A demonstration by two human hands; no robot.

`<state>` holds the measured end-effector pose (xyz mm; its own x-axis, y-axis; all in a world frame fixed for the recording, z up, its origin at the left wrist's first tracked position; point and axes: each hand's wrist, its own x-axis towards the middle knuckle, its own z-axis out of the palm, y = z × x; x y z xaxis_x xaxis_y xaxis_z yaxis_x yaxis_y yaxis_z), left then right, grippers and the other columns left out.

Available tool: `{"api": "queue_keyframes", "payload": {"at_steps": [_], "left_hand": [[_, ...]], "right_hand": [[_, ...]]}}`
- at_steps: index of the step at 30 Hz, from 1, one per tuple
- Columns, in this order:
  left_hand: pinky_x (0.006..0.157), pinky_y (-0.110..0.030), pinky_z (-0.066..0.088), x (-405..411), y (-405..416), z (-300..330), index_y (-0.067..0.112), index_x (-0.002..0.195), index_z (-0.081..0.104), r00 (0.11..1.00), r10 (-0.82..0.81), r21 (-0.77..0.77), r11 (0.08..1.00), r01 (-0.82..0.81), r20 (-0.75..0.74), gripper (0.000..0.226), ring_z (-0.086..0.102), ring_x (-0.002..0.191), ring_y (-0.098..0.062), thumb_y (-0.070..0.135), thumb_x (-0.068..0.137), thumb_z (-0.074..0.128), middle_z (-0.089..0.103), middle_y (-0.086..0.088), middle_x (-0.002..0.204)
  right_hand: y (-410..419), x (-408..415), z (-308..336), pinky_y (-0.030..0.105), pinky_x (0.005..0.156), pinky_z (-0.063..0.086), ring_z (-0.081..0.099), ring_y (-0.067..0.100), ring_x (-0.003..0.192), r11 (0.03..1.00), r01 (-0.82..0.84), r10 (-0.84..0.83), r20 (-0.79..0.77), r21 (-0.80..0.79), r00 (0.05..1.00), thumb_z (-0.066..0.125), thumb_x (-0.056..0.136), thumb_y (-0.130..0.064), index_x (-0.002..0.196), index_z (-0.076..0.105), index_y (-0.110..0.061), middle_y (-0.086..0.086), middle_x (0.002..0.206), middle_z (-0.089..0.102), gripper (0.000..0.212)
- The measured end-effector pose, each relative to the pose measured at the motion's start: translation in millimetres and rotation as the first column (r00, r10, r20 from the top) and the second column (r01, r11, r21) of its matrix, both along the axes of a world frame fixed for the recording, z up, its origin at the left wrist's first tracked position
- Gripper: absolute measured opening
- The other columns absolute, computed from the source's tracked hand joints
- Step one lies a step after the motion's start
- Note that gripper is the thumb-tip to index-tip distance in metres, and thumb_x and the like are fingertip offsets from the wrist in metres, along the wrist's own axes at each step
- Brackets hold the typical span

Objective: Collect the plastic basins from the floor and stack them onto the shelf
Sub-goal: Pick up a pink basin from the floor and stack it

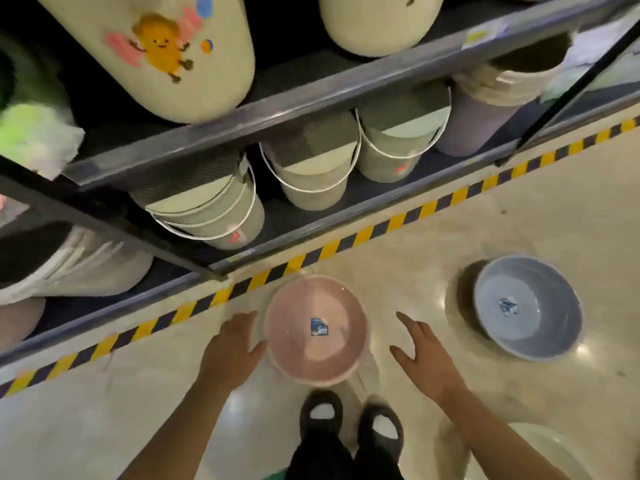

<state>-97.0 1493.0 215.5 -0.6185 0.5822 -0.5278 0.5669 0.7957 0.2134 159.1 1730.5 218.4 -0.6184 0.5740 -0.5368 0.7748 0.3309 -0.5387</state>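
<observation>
A pink plastic basin (pixel 294 344) lies upright on the floor just in front of my feet, a small blue sticker in its middle. My left hand (pixel 232 346) is open right beside its left rim, thumb close to the rim. My right hand (pixel 423 353) is open a short way off its right side, not touching it. A blue basin (pixel 540 327) lies on the floor farther right. Part of a white basin (pixel 540 448) shows at the bottom right. The metal shelf (pixel 242 116) rises ahead and to the left.
Cream buckets with white handles (pixel 311 174) fill the lower shelf level, and large cream tubs (pixel 180 57) sit on the level above. Yellow-and-black tape (pixel 346 240) runs along the floor at the shelf's foot. My dark shoes (pixel 349 420) stand below the pink basin.
</observation>
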Motion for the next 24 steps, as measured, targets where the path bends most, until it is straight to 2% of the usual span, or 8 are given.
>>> {"api": "queue_keyframes", "payload": {"at_steps": [5,9,12,14,16,20,24], "left_hand": [[0.107,-0.036,0.039,20.2,-12.9,-160.1,0.021,0.153,0.015,0.995,0.033,-0.093,0.995,-0.024,0.090,0.072,0.033,0.140,-0.022,0.050,0.095,0.045,0.030,-0.005,0.155],[0.107,-0.037,0.040,16.7,-26.8,-260.5,0.028,0.154,-0.002,0.988,0.108,-0.140,0.986,-0.093,0.106,0.078,0.028,0.142,-0.022,0.050,0.095,0.045,0.020,-0.002,0.159],[0.103,-0.041,0.046,11.2,-25.7,-306.3,0.029,0.153,-0.004,0.959,0.247,-0.093,0.967,-0.235,0.137,0.081,0.043,0.133,-0.029,0.038,0.095,0.051,0.025,-0.008,0.154],[0.095,-0.041,0.050,8.5,-21.2,-320.7,0.029,0.154,-0.002,0.933,0.324,-0.048,0.946,-0.320,0.154,0.084,0.056,0.117,-0.032,0.023,0.094,0.057,0.035,-0.011,0.144],[0.089,-0.038,0.050,2.2,-18.3,-324.1,0.029,0.154,0.000,0.936,0.326,-0.036,0.945,-0.324,0.130,0.088,0.059,0.107,-0.031,0.014,0.090,0.060,0.044,-0.012,0.133],[0.086,-0.034,0.050,-10.6,-12.0,-298.0,0.032,0.153,0.003,0.943,0.289,-0.068,0.957,-0.281,0.168,0.092,0.059,0.100,-0.027,0.016,0.088,0.064,0.048,-0.012,0.122],[0.091,-0.038,0.050,-17.5,8.2,-233.0,0.032,0.153,0.005,0.943,0.220,-0.007,0.974,-0.226,0.251,0.091,0.059,0.098,-0.029,0.014,0.087,0.065,0.047,-0.013,0.123]], "right_hand": [[5.9,-8.9,-157.9,0.037,0.099,0.043,0.051,0.026,0.124,0.998,0.026,-0.022,0.073,-0.059,0.997,0.057,0.091,-0.037,0.148,0.024,-0.035,0.003,0.147,0.040,0.066],[2.4,-14.6,-256.8,0.040,0.098,0.045,0.053,0.030,0.122,0.994,0.042,-0.032,0.098,-0.098,0.995,0.059,0.088,-0.045,0.149,0.016,-0.037,0.006,0.149,0.038,0.075],[-1.2,-24.7,-305.8,0.039,0.093,0.046,0.058,0.031,0.112,0.991,0.049,-0.040,0.080,-0.125,0.996,0.060,0.090,-0.033,0.151,0.010,-0.035,0.011,0.137,0.049,0.078],[-6.2,-31.8,-323.9,0.040,0.083,0.052,0.065,0.029,0.091,0.989,0.054,-0.051,0.023,-0.135,0.998,0.059,0.089,-0.017,0.152,0.009,-0.030,0.012,0.112,0.062,0.081],[-9.1,-36.0,-331.1,0.044,0.077,0.053,0.064,0.029,0.080,0.985,0.090,-0.090,0.009,-0.147,0.996,0.058,0.087,-0.007,0.152,0.007,-0.027,0.011,0.098,0.062,0.085],[-4.6,-33.4,-312.1,0.043,0.080,0.051,0.063,0.036,0.090,0.974,0.139,-0.129,0.067,-0.181,0.989,0.057,0.085,-0.002,0.152,0.005,-0.024,0.013,0.108,0.058,0.088],[4.7,-16.4,-247.5,0.034,0.078,0.044,0.061,0.033,0.096,0.961,0.196,-0.183,0.083,-0.195,0.980,0.060,0.085,-0.004,0.152,0.005,-0.025,0.014,0.123,0.058,0.089]]}}
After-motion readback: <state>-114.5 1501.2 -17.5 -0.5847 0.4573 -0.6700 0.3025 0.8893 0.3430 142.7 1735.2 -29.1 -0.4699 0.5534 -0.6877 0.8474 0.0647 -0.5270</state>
